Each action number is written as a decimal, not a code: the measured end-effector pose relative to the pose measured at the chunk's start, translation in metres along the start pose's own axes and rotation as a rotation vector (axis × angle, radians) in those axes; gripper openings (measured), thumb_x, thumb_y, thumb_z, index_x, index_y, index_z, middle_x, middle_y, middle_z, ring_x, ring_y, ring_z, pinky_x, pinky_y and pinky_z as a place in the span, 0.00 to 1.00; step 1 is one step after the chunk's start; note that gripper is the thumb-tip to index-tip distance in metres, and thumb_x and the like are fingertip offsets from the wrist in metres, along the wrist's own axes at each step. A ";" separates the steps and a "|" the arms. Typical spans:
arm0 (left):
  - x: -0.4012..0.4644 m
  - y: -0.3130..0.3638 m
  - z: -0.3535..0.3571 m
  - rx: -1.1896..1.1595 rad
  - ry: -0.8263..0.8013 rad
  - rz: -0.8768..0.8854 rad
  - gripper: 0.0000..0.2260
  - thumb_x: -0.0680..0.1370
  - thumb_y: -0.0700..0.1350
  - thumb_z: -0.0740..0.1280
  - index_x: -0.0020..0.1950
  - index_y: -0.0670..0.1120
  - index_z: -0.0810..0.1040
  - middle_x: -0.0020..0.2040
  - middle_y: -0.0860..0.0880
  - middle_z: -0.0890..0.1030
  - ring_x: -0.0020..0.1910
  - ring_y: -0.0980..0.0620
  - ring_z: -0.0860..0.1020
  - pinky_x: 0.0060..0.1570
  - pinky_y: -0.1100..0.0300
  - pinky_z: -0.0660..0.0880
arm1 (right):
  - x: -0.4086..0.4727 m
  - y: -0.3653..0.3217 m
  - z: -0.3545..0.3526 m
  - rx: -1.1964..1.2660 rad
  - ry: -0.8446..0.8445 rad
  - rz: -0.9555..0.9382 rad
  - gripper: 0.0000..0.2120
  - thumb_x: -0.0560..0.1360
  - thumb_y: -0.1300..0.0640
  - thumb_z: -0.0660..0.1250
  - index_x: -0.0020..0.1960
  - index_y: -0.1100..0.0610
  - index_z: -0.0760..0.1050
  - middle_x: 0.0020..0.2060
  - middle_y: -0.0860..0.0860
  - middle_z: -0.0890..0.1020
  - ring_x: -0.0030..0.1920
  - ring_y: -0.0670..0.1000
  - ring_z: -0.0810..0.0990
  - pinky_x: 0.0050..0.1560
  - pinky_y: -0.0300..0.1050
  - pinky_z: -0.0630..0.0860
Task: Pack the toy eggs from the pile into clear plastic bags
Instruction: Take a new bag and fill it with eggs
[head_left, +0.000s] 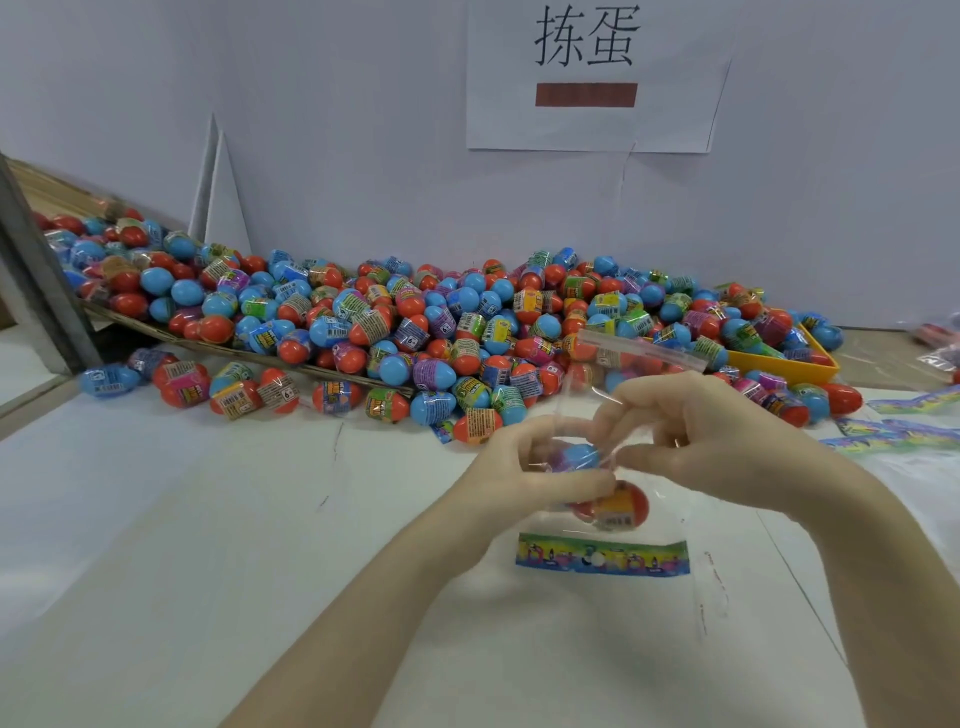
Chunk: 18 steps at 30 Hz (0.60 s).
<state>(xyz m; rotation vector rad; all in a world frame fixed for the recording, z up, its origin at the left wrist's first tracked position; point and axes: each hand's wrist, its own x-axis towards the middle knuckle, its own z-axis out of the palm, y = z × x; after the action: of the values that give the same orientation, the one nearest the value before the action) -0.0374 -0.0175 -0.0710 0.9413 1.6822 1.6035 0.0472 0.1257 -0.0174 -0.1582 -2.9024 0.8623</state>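
Head view, left hand (511, 467) grip clamped on blue egg (574, 457), right hand (711, 441) pinching clear bag (613, 415) open

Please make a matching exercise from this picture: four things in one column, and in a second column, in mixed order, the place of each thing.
Things:
1. clear plastic bag
2. yellow tray
3. paper sign
4. pile of toy eggs

Places:
A. fixed on the wall
B. along the foot of the wall
C. at the right end of the pile
D. held between the left hand and the right hand

Pairs: 1-D, 2-C, 3-A, 4-B
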 end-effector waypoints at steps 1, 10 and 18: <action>-0.001 0.002 -0.002 -0.003 -0.015 -0.013 0.15 0.67 0.43 0.74 0.52 0.53 0.79 0.54 0.43 0.82 0.51 0.46 0.80 0.56 0.51 0.75 | 0.000 0.000 -0.001 0.005 -0.003 0.010 0.16 0.72 0.67 0.67 0.41 0.44 0.77 0.38 0.35 0.81 0.36 0.45 0.79 0.41 0.42 0.78; 0.003 -0.003 -0.003 -0.032 0.111 0.015 0.11 0.73 0.38 0.70 0.51 0.52 0.76 0.44 0.49 0.82 0.40 0.57 0.79 0.38 0.73 0.73 | 0.000 0.001 0.003 -0.013 -0.139 0.065 0.13 0.63 0.48 0.74 0.45 0.42 0.76 0.41 0.38 0.80 0.36 0.31 0.74 0.30 0.28 0.70; 0.003 -0.006 -0.003 0.002 0.104 0.031 0.08 0.72 0.41 0.71 0.50 0.51 0.79 0.48 0.45 0.82 0.44 0.55 0.80 0.47 0.65 0.77 | 0.001 -0.010 0.009 -0.283 -0.111 0.139 0.16 0.57 0.40 0.74 0.41 0.38 0.72 0.40 0.39 0.79 0.43 0.45 0.77 0.37 0.38 0.72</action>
<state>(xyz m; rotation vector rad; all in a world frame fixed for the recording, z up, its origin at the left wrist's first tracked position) -0.0420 -0.0161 -0.0768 0.9033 1.7476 1.6978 0.0446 0.1123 -0.0193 -0.3505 -3.1363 0.4862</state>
